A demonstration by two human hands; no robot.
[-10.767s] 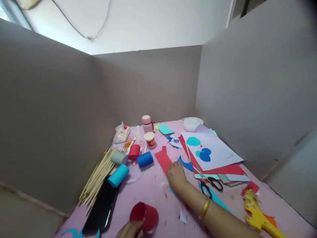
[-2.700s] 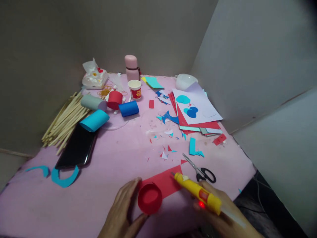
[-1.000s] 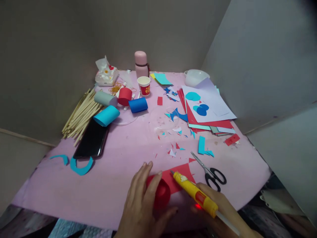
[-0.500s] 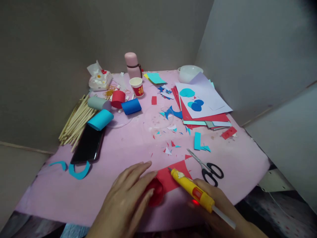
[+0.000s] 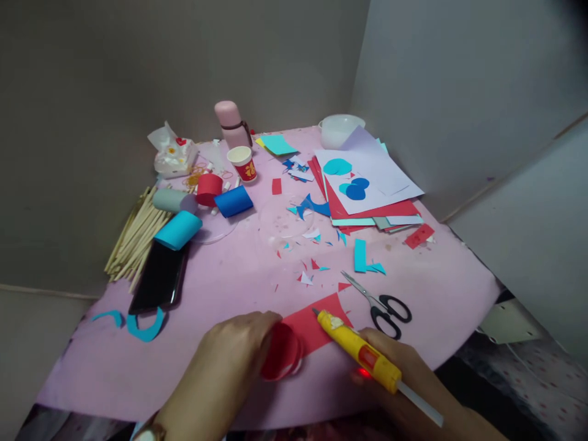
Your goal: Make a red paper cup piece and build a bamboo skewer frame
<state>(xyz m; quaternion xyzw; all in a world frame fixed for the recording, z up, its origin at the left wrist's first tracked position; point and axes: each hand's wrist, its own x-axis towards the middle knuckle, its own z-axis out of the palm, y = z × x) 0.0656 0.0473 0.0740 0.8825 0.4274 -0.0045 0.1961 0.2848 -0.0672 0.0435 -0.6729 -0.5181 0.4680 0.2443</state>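
My left hand [image 5: 239, 346] has its fingers curled on a round red paper piece [image 5: 281, 355], tilted so its flat face shows; a pale edge peeks out at its lower right. In my right hand [image 5: 390, 361] is a yellow hot glue gun [image 5: 356, 346] with a red light on and a clear glue stick [image 5: 420, 401] coming out of its back. The gun's nozzle points over a flat red paper sheet [image 5: 316, 324] on the table. Black-handled scissors [image 5: 379, 303] lie partly open to the right of the sheet. My left fingertips are hidden behind the red piece.
Paper scraps [image 5: 312, 269] litter the middle of the pink table. Left are a phone [image 5: 158, 278], wooden sticks [image 5: 142, 236] and paper tubes [image 5: 179, 229]. Behind stand a paper cup [image 5: 242, 164] and a pink flask [image 5: 232, 128]. A paper stack [image 5: 367, 177] lies back right.
My left hand went from spread fingers over the red round piece to curled fingers gripping it, and the piece has tilted up. The glue gun stays almost where it was over the sheet.
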